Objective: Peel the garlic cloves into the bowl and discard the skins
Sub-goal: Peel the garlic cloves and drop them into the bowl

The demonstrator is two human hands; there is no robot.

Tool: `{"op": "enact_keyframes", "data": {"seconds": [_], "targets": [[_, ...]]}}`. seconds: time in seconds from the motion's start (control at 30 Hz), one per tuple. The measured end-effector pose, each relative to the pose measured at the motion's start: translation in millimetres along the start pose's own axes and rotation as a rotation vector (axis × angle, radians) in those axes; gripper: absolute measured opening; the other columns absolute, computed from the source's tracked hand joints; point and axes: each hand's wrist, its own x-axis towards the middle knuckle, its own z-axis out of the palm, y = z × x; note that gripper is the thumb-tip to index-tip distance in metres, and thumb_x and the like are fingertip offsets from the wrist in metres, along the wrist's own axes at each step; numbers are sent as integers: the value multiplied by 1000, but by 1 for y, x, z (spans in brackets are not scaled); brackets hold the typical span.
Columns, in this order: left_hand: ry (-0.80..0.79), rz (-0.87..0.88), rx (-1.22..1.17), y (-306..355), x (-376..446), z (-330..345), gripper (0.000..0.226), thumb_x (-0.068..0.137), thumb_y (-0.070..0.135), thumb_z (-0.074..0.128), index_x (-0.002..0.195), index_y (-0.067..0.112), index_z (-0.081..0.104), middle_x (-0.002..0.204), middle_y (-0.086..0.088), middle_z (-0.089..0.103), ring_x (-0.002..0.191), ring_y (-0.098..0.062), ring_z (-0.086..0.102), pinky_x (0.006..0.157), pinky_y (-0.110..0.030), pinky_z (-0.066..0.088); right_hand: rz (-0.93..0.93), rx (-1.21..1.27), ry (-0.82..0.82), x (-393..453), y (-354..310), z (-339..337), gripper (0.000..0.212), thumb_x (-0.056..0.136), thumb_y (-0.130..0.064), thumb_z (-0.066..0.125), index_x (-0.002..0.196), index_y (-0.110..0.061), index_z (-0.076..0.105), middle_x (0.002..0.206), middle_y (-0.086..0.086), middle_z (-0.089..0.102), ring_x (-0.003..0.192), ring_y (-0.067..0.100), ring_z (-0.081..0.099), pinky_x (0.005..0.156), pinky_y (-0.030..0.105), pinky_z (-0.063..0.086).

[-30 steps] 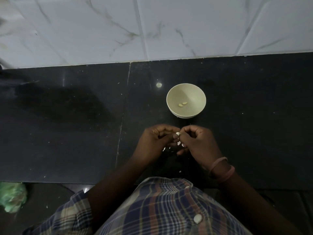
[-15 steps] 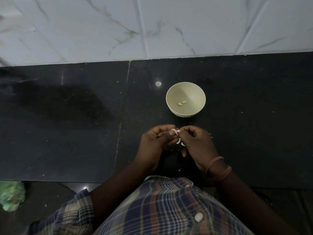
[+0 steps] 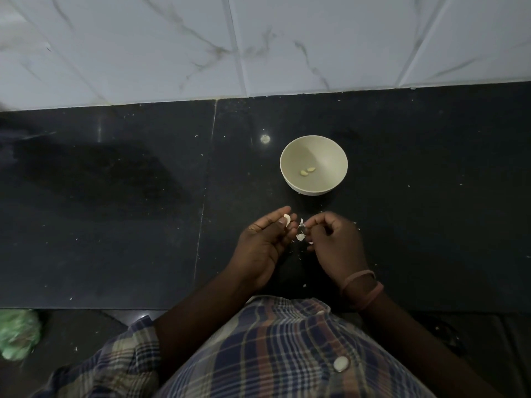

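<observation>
A pale bowl point(image 3: 290, 179) stands on the black counter with two peeled cloves point(image 3: 307, 171) inside. Just in front of it, my left hand point(image 3: 264, 248) pinches a white garlic clove point(image 3: 286, 219) between thumb and fingertips. My right hand point(image 3: 336, 248) sits a little to the right with its fingers curled, pinching a scrap of white skin point(image 3: 302, 223). More skin pieces point(image 3: 300, 237) lie or hang between the two hands.
The black stone counter point(image 3: 115, 211) ends at a white marble-tiled wall point(image 3: 258, 44) behind the bowl. Tiny skin flakes dot the counter. A green plastic bag point(image 3: 17, 334) lies low at the left, below the counter's front edge.
My hands, which were pressed together on the clove, have drawn apart. The clove stays with my left hand and a strip of skin has come away with my right.
</observation>
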Motion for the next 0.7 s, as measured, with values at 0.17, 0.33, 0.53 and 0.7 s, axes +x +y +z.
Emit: {"op": "enact_keyframes", "data": {"seconds": [0.17, 0.33, 0.53, 0.7], "targets": [[-37, 8, 101, -1, 4, -4, 27, 93, -7, 59, 116, 3, 70, 107, -16, 75, 95, -20, 72, 79, -23, 57, -60, -78, 31, 2, 2, 3, 20, 93, -37, 66, 81, -21, 68, 73, -5, 70, 71, 13, 69, 72, 48, 59], [6, 91, 296, 1, 2, -7, 21, 90, -3, 67, 111, 2, 67, 103, -18, 76, 95, -25, 74, 82, -31, 58, -87, -52, 27, 5, 2, 2, 7, 85, -14, 76, 87, -17, 70, 81, -5, 71, 77, 12, 69, 76, 40, 59], [33, 150, 437, 3, 0, -6, 6, 89, 4, 72, 93, 7, 75, 93, -17, 77, 83, -22, 73, 75, -28, 57, -233, -67, -25, 7, -3, 0, 14, 91, -11, 70, 103, -13, 76, 100, -4, 74, 94, 5, 68, 89, 29, 56], [76, 202, 567, 5, -3, -2, 6, 92, 4, 69, 96, 8, 71, 86, -12, 78, 76, -19, 74, 71, -27, 58, -258, -141, -92, 9, -3, -2, 10, 90, -12, 69, 95, -15, 77, 91, -6, 74, 87, 5, 68, 83, 30, 56]]}}
